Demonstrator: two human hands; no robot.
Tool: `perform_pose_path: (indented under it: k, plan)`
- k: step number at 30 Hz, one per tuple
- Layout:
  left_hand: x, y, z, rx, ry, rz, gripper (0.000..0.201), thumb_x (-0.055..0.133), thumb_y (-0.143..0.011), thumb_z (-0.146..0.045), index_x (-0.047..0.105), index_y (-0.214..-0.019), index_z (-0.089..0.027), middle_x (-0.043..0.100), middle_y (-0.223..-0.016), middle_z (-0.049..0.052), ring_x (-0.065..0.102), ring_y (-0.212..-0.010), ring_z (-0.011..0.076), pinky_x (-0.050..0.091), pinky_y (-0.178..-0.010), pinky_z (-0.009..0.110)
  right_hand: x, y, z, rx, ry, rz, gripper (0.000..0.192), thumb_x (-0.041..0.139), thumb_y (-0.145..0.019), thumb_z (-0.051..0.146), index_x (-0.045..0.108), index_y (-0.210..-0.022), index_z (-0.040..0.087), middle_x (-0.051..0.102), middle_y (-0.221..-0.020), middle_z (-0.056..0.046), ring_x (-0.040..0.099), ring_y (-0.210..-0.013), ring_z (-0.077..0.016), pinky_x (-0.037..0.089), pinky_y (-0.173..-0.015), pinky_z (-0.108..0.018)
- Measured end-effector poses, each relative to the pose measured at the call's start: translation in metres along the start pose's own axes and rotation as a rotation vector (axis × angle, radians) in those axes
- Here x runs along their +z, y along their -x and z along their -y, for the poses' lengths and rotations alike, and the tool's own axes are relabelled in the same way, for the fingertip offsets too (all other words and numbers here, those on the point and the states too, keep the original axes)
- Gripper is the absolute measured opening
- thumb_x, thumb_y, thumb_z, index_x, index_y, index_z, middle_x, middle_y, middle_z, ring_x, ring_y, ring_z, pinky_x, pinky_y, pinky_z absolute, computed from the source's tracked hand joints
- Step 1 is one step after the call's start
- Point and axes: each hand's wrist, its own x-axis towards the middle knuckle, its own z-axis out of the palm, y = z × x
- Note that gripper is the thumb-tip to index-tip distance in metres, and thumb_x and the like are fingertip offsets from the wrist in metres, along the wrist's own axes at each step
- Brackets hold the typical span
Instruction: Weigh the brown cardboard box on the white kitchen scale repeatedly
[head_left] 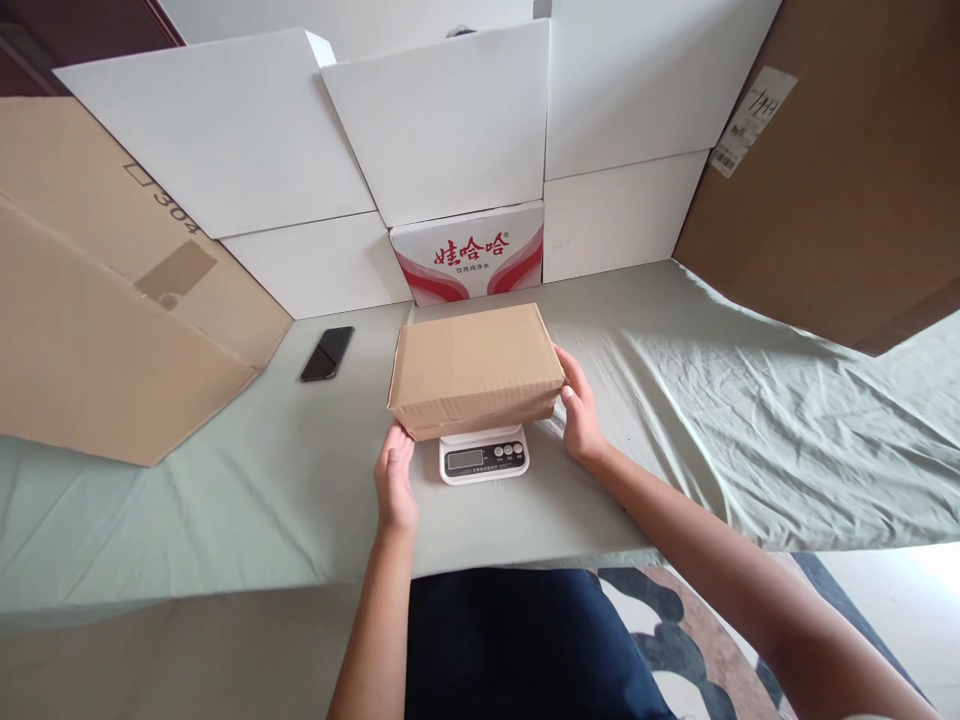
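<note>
A closed brown cardboard box is over a white digital kitchen scale and hides most of its platform. The scale's grey display and round buttons show in front of the box; I cannot make out any reading. My left hand supports the box at its near left corner, fingers partly hidden beneath it. At the right end, my right hand grips the near corner, its thumb on the side. Whether the box rests on the scale or is held just above it, I cannot tell.
A black phone lies on the green cloth to the left. White boxes are stacked behind, above a red-and-white printed carton. Large brown cardboard pieces stand at the left and right.
</note>
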Motion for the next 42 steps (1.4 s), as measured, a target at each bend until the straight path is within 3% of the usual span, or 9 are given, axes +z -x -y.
perform_pose_path:
  k: [11,27,42]
  plan:
    - [-0.001,0.000,0.001,0.024,0.020,-0.006,0.082,0.057,-0.085,-0.073,0.060,-0.145,-0.016,0.056,-0.155,0.020,0.048,-0.148,0.0373,0.035,-0.125,0.052,0.000,0.000,0.000,-0.004,-0.056,-0.008,0.059,0.043,-0.100,0.063,0.047,-0.151,0.034,0.048,-0.161,-0.006,0.047,-0.148,-0.0339,0.046,-0.117,-0.055]
    - [0.002,-0.002,-0.004,0.064,0.033,-0.030,0.079,0.055,-0.088,-0.071,0.057,-0.149,-0.020,0.052,-0.159,0.017,0.047,-0.150,0.0346,0.037,-0.124,0.048,-0.004,-0.015,-0.016,0.190,-0.122,-0.163,0.060,0.038,-0.096,0.065,0.048,-0.146,0.034,0.051,-0.156,-0.009,0.056,-0.139,-0.0324,0.050,-0.110,-0.054]
    - [-0.001,-0.003,0.002,0.067,0.029,-0.034,0.077,0.053,-0.090,-0.068,0.056,-0.150,-0.020,0.052,-0.159,0.017,0.046,-0.150,0.0341,0.037,-0.124,0.048,-0.005,-0.020,-0.020,0.243,-0.167,-0.198,0.059,0.040,-0.094,0.067,0.058,-0.136,0.030,0.055,-0.155,-0.008,0.059,-0.135,-0.0315,0.050,-0.110,-0.052]
